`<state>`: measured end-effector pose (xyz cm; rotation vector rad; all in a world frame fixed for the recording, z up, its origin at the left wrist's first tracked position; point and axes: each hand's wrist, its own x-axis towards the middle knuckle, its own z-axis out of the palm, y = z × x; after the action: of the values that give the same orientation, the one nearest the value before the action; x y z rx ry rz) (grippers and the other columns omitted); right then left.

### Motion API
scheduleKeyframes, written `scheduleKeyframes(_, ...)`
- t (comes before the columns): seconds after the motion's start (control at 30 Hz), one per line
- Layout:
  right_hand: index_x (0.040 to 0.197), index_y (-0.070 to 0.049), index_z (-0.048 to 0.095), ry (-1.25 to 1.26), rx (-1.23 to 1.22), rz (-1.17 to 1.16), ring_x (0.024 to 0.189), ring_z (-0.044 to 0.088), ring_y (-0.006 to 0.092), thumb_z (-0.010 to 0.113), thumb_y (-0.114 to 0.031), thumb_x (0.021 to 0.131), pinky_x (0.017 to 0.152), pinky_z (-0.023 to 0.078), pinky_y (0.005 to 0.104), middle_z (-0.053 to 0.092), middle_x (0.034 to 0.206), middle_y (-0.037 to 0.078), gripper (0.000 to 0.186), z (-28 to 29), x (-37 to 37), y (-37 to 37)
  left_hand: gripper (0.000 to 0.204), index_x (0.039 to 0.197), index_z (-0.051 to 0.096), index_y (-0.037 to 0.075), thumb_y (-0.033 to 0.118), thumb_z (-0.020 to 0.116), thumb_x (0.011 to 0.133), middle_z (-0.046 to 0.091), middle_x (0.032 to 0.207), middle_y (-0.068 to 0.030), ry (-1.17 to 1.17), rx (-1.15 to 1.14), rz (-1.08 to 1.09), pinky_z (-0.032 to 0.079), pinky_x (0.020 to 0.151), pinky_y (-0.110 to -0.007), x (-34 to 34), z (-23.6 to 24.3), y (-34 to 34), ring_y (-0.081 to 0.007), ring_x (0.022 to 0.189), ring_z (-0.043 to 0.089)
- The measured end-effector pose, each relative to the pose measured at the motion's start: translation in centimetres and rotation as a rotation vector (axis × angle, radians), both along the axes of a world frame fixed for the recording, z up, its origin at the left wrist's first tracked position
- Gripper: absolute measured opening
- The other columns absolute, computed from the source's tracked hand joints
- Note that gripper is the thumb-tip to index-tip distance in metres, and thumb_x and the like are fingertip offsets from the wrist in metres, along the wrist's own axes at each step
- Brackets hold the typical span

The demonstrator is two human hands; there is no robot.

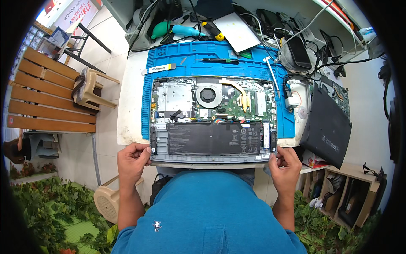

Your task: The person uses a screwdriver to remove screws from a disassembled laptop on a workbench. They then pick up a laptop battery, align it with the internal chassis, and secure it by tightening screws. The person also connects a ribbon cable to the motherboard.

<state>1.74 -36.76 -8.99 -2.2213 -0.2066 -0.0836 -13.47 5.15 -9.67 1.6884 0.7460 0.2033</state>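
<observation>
An opened laptop base [177, 158] lies in front of me, its insides facing up. A wide black battery [213, 139] fills its near half. Behind that are a round fan [209, 96], a copper-coloured heat pipe [244, 99] and a green circuit board [230, 101]. My left hand [133, 163] pinches the base at its near left corner. At the near right corner my right hand [285, 167] is closed with thumb and fingers on the edge. The fingertips partly hide both corners.
A blue work mat [146, 106] lies under the laptop, with a screwdriver [218, 61] behind it. On the right leans a black laptop cover [325, 131]. Cables, a phone [298, 55], a yellow-black cutter [212, 31] and a green air blower [160, 29] crowd the back.
</observation>
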Motion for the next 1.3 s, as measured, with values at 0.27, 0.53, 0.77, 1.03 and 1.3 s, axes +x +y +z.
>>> scheduleKeyframes(0.27,0.116,0.004,0.080,-0.168,-0.042,0.075,0.065,0.057,0.0139,0.082,0.000,0.091,0.058,0.047,0.0293,0.066,0.088,0.008,0.026,2.4,2.1,1.6,0.007,0.101,0.081,-0.001,0.001,0.084,0.094,0.077,0.086,-0.0061,-0.242,0.555,-0.262,0.056,0.067,-0.026,5.7,4.2,0.6,-0.0109,0.073,0.071)
scheduleKeyframes(0.53,0.115,0.002,0.079,-0.303,-0.115,0.344,0.099,0.072,0.0378,0.082,-0.007,0.093,0.087,0.058,0.0472,0.074,0.105,0.018,0.024,3.4,4.9,6.2,0.019,0.111,0.085,0.012,0.011,0.087,0.092,0.075,0.102,-0.0058,-0.280,0.987,-0.819,0.058,0.070,-0.035,15.8,4.4,-2.3,-0.0238,0.078,0.074)
scheduleKeyframes(0.77,0.114,0.000,0.078,-0.304,-0.233,0.437,0.106,0.067,0.0355,0.078,-0.008,0.096,0.089,0.058,0.0470,0.069,0.106,0.014,0.019,1.8,6.7,7.2,0.023,0.112,0.085,0.012,0.013,0.089,0.090,0.075,0.107,-0.0075,-0.338,0.914,-0.932,0.061,0.076,-0.040,17.9,5.2,-6.2,-0.0301,0.089,0.076)
scheduleKeyframes(1.03,0.102,-0.001,0.076,-0.302,-0.209,0.477,0.100,0.066,0.0364,0.078,-0.007,0.097,0.087,0.055,0.0483,0.069,0.102,0.013,0.009,1.3,7.9,8.1,0.022,0.115,0.084,0.012,0.021,0.083,0.096,0.073,0.107,-0.0092,-0.229,0.878,-1.081,0.061,0.084,-0.044,20.0,4.9,-9.5,-0.0330,0.096,0.076)
scheduleKeyframes(1.3,0.100,0.002,0.068,-0.209,-0.126,0.503,0.105,0.064,0.0402,0.072,-0.002,0.096,0.093,0.053,0.0504,0.066,0.105,0.019,0.006,0.8,8.5,8.3,0.017,0.112,0.083,0.010,0.017,0.082,0.096,0.073,0.106,-0.0095,-0.186,0.852,-1.136,0.061,0.084,-0.045,20.9,4.7,-10.0,-0.0344,0.097,0.075)
